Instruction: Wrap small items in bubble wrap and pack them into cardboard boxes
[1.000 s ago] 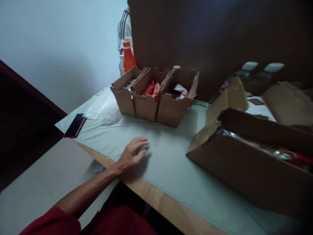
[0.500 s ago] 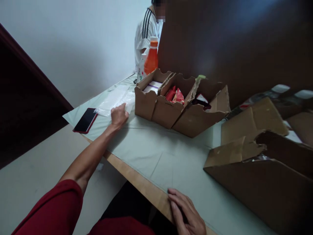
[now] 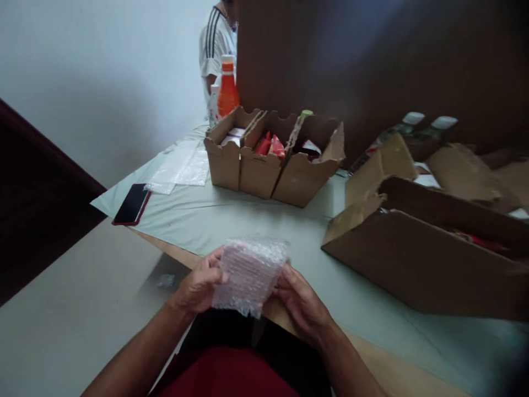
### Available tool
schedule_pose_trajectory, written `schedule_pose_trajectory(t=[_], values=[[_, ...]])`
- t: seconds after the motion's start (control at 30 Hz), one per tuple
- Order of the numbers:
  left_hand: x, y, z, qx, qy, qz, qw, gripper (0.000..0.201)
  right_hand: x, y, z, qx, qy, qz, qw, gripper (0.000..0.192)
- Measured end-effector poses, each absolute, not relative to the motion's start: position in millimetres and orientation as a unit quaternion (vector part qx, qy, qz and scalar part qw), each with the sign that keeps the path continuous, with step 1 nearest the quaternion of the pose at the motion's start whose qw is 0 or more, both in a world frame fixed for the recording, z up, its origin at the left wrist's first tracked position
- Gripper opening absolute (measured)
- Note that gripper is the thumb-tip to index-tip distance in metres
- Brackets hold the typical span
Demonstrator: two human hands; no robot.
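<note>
Bubble wrap piece (image 3: 250, 275) held up off the near edge of the tabletop (image 3: 248, 220), in front of the person's lap, between both hands. Left hand (image 3: 198, 286) grips its left edge, thumb on the front face and fingers curled behind. Right hand (image 3: 303, 303) holds the right edge, fingers bent around the side, mostly hidden behind the sheet. Both hands closed on the wrap, one per side, likely so the sheet stays spread flat and facing the person; looks like a small pouch or folded sheet, can't tell which.

Far left on the tabletop: more clear plastic sheets (image 3: 182, 165) lying flat, and a dark phone (image 3: 131, 204) with red case near the left corner. Just right of the sheets, three open cardboard trays (image 3: 268, 165) side by side, touching, holding red packets and small items. Orange bottle (image 3: 227, 91) stands behind the left tray. Large open cardboard box (image 3: 421, 259) on the right, flaps up. A tall brown board (image 3: 372, 66) stands behind the trays. Another person in a white striped shirt (image 3: 215, 44) is at the far end, partly hidden by that board.
</note>
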State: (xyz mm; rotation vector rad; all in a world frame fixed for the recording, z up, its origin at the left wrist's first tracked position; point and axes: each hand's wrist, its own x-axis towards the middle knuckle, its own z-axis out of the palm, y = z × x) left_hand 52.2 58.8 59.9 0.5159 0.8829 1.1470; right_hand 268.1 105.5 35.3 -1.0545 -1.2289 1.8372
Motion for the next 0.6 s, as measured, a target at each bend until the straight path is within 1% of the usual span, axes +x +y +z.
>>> schedule_pose_trajectory(t=[0.07, 0.13, 0.23, 0.33, 0.4, 0.5, 0.53, 0.6], values=[[70, 45, 52, 0.221, 0.368, 0.480, 0.765, 0.065, 264, 113, 36, -0.402, -0.429, 0.719, 0.371, 0.060], [77, 33, 45, 0.226, 0.367, 0.449, 0.783, 0.066, 266, 121, 38, -0.410, -0.401, 0.707, 0.414, 0.053], [75, 19, 36, 0.263, 0.398, 0.425, 0.769, 0.059, 278, 131, 47, -0.396, -0.359, 0.716, 0.449, 0.049], [71, 20, 31, 0.296, 0.425, 0.402, 0.755, 0.056, 290, 137, 57, -0.383, -0.348, 0.730, 0.446, 0.048], [72, 30, 32, 0.310, 0.435, 0.391, 0.750, 0.064, 292, 144, 57, -0.401, -0.383, 0.694, 0.459, 0.050], [79, 47, 38, 0.304, 0.461, 0.394, 0.735, 0.089, 290, 164, 46, -0.450, -0.475, 0.564, 0.504, 0.051], [82, 51, 39, 0.293, 0.473, 0.399, 0.729, 0.098, 290, 172, 40, -0.465, -0.502, 0.526, 0.505, 0.050], [87, 53, 39, 0.273, 0.486, 0.413, 0.720, 0.110, 296, 183, 28, -0.490, -0.532, 0.489, 0.488, 0.050]])
